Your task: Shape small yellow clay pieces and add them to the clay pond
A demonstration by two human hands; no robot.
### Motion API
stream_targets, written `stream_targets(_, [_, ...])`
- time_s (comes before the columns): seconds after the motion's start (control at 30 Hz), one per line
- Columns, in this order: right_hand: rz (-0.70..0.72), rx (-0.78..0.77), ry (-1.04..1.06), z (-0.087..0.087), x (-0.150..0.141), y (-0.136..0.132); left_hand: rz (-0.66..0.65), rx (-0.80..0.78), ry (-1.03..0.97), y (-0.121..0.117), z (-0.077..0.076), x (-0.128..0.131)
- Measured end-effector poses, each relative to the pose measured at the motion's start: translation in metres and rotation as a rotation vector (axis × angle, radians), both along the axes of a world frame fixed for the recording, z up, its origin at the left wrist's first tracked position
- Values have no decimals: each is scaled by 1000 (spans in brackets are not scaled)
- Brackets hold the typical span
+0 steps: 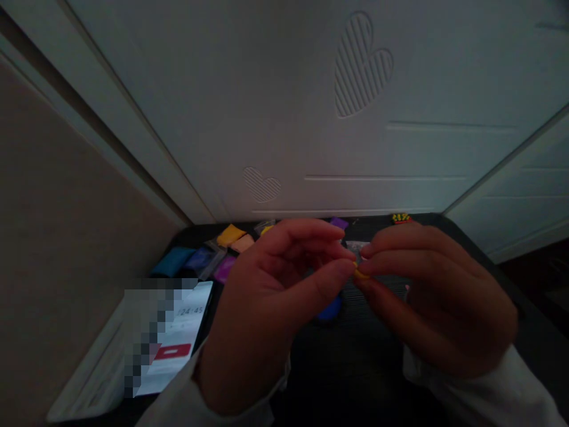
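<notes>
Pinching something yellow (pixel 362 272), possibly clay, both hands (pixel 351 296)

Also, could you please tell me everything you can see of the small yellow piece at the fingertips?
The small yellow piece looks smooth, perhaps soft clay, though fingers hide most of it, so its full shape cannot be told. The right hand pinches it between thumb and fingers; the thumb tip of the left hand is at its other side, touching or nearly so. It is held above the dark tabletop.
</notes>
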State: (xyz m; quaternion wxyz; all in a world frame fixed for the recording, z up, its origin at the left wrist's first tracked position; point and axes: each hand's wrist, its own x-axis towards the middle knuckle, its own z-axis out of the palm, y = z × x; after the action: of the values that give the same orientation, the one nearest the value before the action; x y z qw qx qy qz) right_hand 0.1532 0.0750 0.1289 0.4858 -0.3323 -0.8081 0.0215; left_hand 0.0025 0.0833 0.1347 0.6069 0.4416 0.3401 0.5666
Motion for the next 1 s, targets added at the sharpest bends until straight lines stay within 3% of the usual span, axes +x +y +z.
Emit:
stream_targets(0.17, [-16,-7,16,-1,-1,-1,-75,10,-41,1,-4,-2])
stream_targets(0.33, [-7,-2,32,-1,-2,-1,-24,-19,-52,1,-4,0])
stream_targets(0.53, [6,3,35,-2,-2,0,-83,-16,-58,0,-4,-2])
stream_targets(0.7, [-19,2,26,-1,-1,-1,-42,-12,-69,0,-3,-2])
stream_targets(1.0, [9,0,44,-2,-2,0,-181,-6,29,-1,-7,-8])
